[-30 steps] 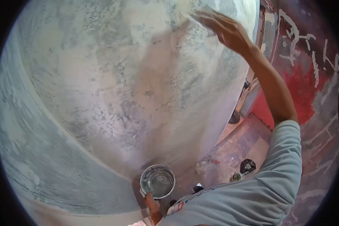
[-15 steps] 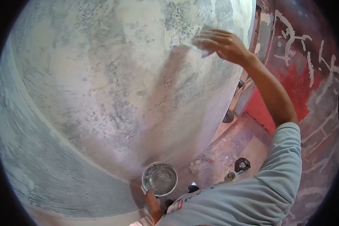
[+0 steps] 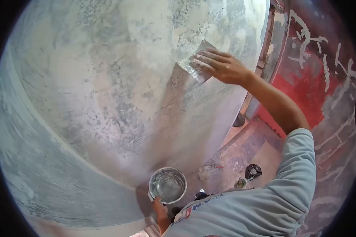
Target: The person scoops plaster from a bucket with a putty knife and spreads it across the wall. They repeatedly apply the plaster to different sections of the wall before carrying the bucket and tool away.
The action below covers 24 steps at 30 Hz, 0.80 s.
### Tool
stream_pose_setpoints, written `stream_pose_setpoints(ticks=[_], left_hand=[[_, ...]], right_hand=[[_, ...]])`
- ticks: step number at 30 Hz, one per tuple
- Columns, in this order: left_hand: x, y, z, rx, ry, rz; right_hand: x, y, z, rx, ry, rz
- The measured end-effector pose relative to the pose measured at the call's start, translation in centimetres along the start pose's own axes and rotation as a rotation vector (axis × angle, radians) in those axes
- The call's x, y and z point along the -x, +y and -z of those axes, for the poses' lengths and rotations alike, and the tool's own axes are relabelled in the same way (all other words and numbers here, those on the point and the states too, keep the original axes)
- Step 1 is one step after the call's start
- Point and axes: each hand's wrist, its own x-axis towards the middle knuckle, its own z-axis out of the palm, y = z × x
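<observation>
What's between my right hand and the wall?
In the head view, a flat grey blade lies between the right hand and the wall, with pale paste along its left edge.

The floor (image 3: 243, 152) is seen at the lower right of the scene, dusty and marked with pale smears and a lighter patch towards the right. On it, a small red object (image 3: 219, 166) is left lying to the left. Farther right, a black bulky object (image 3: 253, 171) is set down, with a small container (image 3: 240, 183) placed just beside it, on the near side. Nearer and leftward, a dark object with a bright top (image 3: 201, 193) is partly hidden.
</observation>
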Motion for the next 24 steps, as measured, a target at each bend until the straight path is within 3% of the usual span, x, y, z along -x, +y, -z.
stream_pose_setpoints(ticks=[2,3,4,5,6,9,10,12,14,16,17,19,20,22,24], left_hand=[[2.3,2.1,-1.8,0.078,-0.020,-0.035],[2.1,1.8,-1.6,0.079,-0.019,-0.037],[1.5,1.8,-1.5,0.074,-0.025,-0.033],[1.4,0.9,-0.6,0.065,-0.031,-0.029],[1.0,0.1,0.5,0.054,-0.037,-0.024],[-0.1,-0.2,-0.4,0.022,-0.052,-0.013],[-0.3,-0.2,-1.4,0.016,-0.057,-0.012],[-1.7,-0.3,-1.3,0.015,-0.074,0.003],[-2.1,-0.3,-1.5,-0.001,-0.081,0.031],[-2.6,0.1,-2.1,-0.014,-0.085,0.052],[-2.5,-0.4,-0.8,-0.019,-0.087,0.057],[-3.3,-1.8,1.5,-0.025,-0.092,0.059],[-3.6,-2.0,1.8,-0.035,-0.095,0.063],[-4.3,-2.6,2.2,-0.045,-0.103,0.055],[-5.2,-2.6,2.5,-0.051,-0.116,0.037]], right_hand=[[-1.2,3.0,1.6,0.047,0.021,-0.120],[-2.9,5.4,2.9,0.117,0.146,-0.064],[-4.0,7.6,3.5,0.089,0.356,-0.176],[-5.8,7.8,5.6,0.051,0.261,-0.510],[-7.0,11.1,5.0,0.136,0.428,-0.391],[-9.1,10.3,2.9,0.170,0.358,-0.521],[-9.4,6.1,4.0,0.036,0.265,-0.540],[-7.2,2.2,-1.1,0.063,0.332,-0.229],[-3.9,-3.6,-0.5,0.057,0.152,-0.219],[-2.1,-3.7,-0.4,-0.092,0.007,-0.164],[-1.9,-1.9,0.0,-0.176,-0.060,-0.212],[-2.7,3.3,2.3,-0.098,0.181,-0.342],[-3.9,6.3,3.6,0.016,0.386,-0.291],[-4.9,10.6,5.6,0.148,0.336,-0.429],[-5.4,11.4,4.0,0.089,0.414,-0.405]])
